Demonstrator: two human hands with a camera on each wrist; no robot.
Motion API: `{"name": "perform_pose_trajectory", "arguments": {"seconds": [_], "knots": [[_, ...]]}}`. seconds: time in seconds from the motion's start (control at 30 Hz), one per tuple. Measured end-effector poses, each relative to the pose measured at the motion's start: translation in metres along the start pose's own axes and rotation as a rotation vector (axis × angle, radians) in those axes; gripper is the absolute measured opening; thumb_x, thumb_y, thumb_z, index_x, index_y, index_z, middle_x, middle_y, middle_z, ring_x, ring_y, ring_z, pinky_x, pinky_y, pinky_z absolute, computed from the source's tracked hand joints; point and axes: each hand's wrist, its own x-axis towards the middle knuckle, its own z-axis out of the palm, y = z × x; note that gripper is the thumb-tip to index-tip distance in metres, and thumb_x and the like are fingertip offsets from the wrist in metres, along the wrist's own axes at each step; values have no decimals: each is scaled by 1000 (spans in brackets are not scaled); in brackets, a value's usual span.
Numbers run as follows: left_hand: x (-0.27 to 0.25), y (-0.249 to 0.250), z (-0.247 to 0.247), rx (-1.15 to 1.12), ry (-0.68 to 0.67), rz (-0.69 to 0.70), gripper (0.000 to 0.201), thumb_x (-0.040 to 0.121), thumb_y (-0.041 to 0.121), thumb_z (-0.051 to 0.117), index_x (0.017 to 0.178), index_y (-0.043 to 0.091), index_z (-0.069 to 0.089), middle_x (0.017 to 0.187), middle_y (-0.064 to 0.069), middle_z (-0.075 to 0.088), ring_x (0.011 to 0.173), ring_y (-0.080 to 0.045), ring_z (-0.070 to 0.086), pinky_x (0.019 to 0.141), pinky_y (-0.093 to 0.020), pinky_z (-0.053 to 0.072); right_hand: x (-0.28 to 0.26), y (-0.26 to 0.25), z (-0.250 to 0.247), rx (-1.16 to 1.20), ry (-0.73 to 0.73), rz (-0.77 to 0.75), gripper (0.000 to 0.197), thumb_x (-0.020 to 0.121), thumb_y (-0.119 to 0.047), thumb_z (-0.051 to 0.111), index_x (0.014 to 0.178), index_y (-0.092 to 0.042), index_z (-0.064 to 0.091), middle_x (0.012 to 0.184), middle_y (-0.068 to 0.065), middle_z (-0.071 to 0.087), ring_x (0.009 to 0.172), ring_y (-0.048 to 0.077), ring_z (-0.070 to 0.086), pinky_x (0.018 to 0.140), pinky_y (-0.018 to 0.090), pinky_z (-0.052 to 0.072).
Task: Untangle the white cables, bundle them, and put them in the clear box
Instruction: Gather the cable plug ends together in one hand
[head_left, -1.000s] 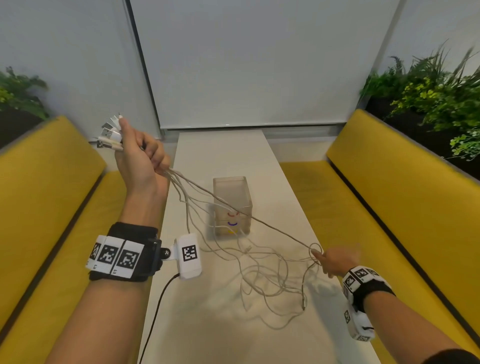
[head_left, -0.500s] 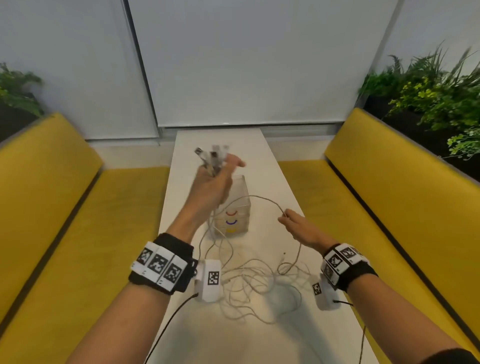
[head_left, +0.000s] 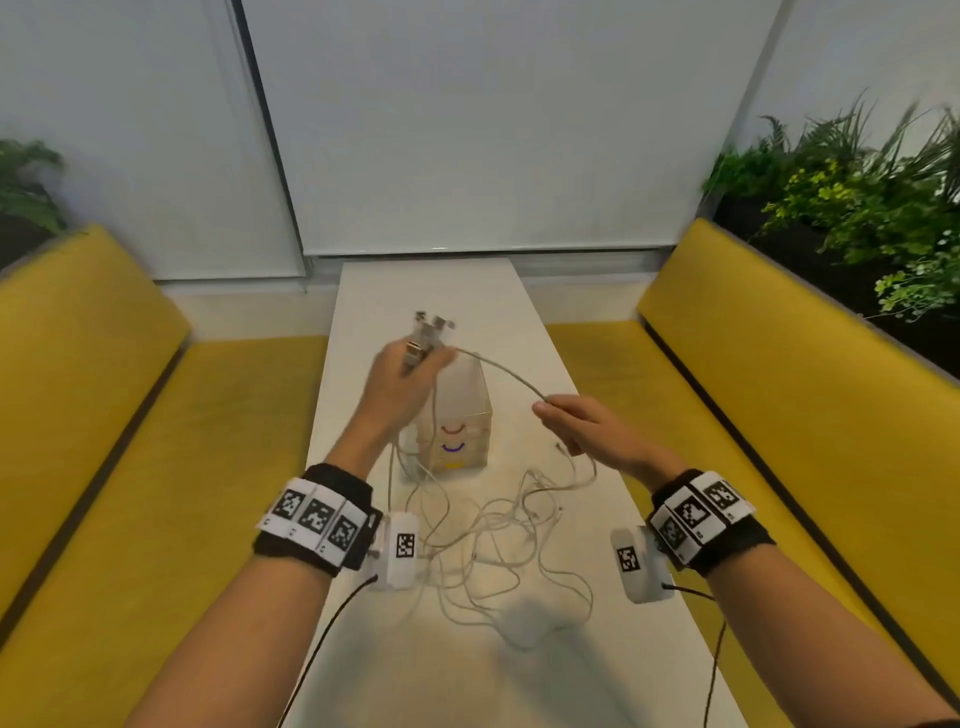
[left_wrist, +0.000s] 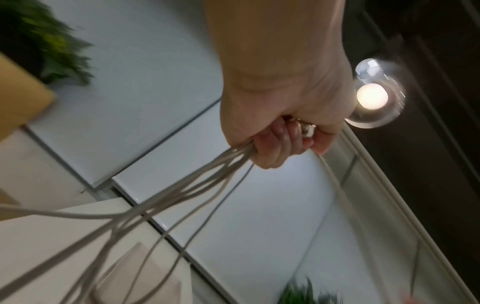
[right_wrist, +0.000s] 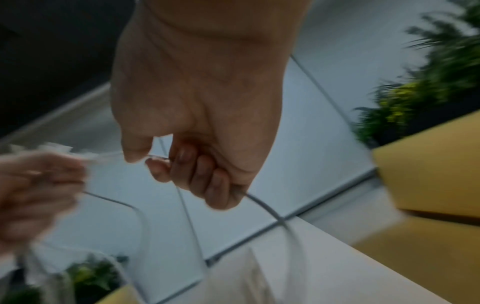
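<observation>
Looking down from the head view, I see a long white table (head_left: 519, 665) running away from me between two yellow benches (head_left: 810, 374), with pale blinds (head_left: 467, 130) closing the far wall and green plants (head_left: 857, 208) behind each backrest. The clear box (head_left: 457, 421) stands upright mid-table, coloured curved marks on its near face. My left hand (head_left: 400, 384) is raised just in front of the box and partly covers it, fingers curled round a bunch of plugs (head_left: 428, 332) that stick up above the fist. The white cables (head_left: 498, 540) hang from that fist and sprawl in loose loops on the table, just on my side of the box. My right hand (head_left: 587, 428) pinches a single strand that arcs across to the left hand. Marker bands (head_left: 317, 519) wrap both wrists.

From the left wrist view, my left hand (left_wrist: 280, 115) is tightly closed on the cables (left_wrist: 166, 205), which fan down out of the fist toward the table. A glowing lamp (left_wrist: 372, 96) shows past the knuckles; the box below is too blurred to read.

From the right wrist view, my right hand (right_wrist: 197, 123) has thumb and forefinger nipping one thin cable (right_wrist: 262, 205), the other fingers curled over it. The left hand (right_wrist: 36, 189) is a blur at the left edge, and a yellow bench (right_wrist: 428, 174) lies to the right.
</observation>
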Motion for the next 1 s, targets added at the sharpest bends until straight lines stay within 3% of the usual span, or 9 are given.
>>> {"name": "perform_pose_trajectory", "arguments": {"seconds": [0.1,0.23,0.3,0.37,0.47,0.57,0.77,0.9,1.0], "knots": [[7,6,-25,-117,110,-5,39,87,28,66,57,27,41,48,15,32,43,-8,26,50,-32,21,-12,25,-6,-44,86,172,62,93,-72,27,62,-19,34,57,-5,30,53,13,25,57,30,26],[-1,11,-35,-34,-194,26,34,84,38,66,70,8,64,50,4,34,44,-15,27,49,-31,22,-28,43,-7,-72,-123,375,61,91,-66,45,56,-16,48,55,2,41,49,12,35,56,24,36],[-5,15,-35,-88,-265,22,33,90,37,64,80,6,71,52,-1,27,46,-19,20,46,-29,18,-29,53,-7,-180,-322,511,48,87,-56,63,75,-11,73,69,3,64,62,12,57,67,25,51],[-6,21,-36,-190,-272,-9,31,97,32,61,84,5,71,53,0,24,45,-17,18,43,-25,17,-28,69,-7,-359,-428,624,38,87,-46,69,103,-13,77,97,1,75,91,15,69,86,28,56],[-7,35,-42,-400,-254,-65,36,98,34,55,72,10,59,49,3,25,39,-11,20,39,-21,14,-24,88,-7,-699,-362,636,32,96,-28,58,123,-15,69,129,2,67,118,20,62,101,34,50],[-6,52,-52,-599,-268,-84,41,95,42,53,64,18,42,47,6,25,37,-7,20,37,-18,11,-17,100,-3,-632,-170,515,37,99,-9,41,128,-15,63,136,2,60,127,20,55,106,34,43],[0,71,-57,-701,-395,-52,53,95,50,54,63,20,25,48,3,16,37,-9,12,37,-15,7,19,80,21,-256,52,221,38,97,0,38,120,-14,65,124,1,66,114,14,59,99,32,47],[-3,68,-66,-690,-462,-89,58,82,54,71,61,20,29,47,3,19,37,-9,12,36,-12,10,29,86,41,-331,-57,448,22,92,-1,48,100,-12,66,97,4,69,81,13,64,74,29,56],[-6,66,-78,-692,-451,-89,53,82,53,71,59,21,36,44,7,27,37,-9,12,36,-10,12,11,133,63,-604,-168,672,29,92,-31,64,107,-6,61,107,11,67,96,24,67,82,32,56]]}}
